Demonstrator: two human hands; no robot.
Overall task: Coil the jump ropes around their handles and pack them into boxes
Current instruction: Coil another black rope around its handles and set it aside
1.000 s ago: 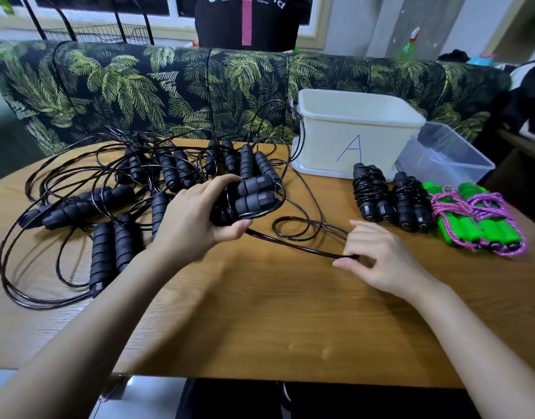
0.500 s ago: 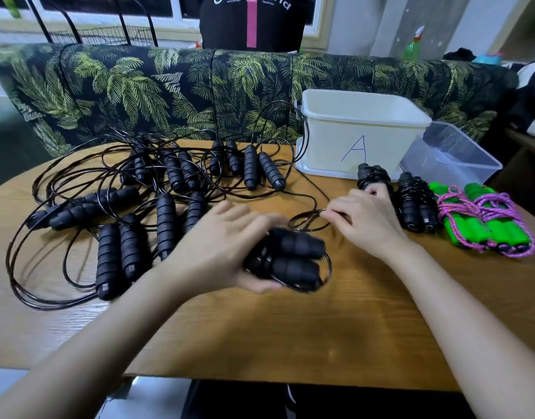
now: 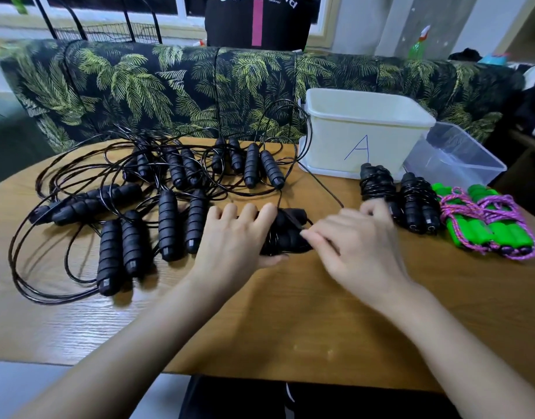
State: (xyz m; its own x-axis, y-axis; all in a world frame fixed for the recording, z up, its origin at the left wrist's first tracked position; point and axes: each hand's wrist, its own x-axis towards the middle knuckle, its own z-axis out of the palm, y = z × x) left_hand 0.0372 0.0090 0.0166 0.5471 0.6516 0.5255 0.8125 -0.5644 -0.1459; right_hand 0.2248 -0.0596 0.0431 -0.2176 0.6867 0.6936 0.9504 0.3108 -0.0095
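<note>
My left hand (image 3: 234,237) grips a pair of black handles (image 3: 286,234) held together at the table's middle. My right hand (image 3: 360,237) pinches that rope's black cord (image 3: 326,189) right beside the handles; the cord runs up and back toward the white box. Some cord lies wound on the handles. Several loose black jump ropes (image 3: 133,204) lie tangled on the left. Two coiled black ropes (image 3: 411,201) and two coiled green ropes with pink cord (image 3: 487,228) lie at the right. A white box marked A (image 3: 363,128) stands behind them.
A clear plastic box (image 3: 453,155) stands right of the white one. The wooden table (image 3: 290,313) has bare surface near its front edge. A leaf-print sofa back (image 3: 169,86) runs behind the table, with a person in a dark shirt (image 3: 257,19) beyond it.
The handles moved from the pile toward the table's middle in my left hand. My right hand came from the table surface up to the handles, bringing the cord round them.
</note>
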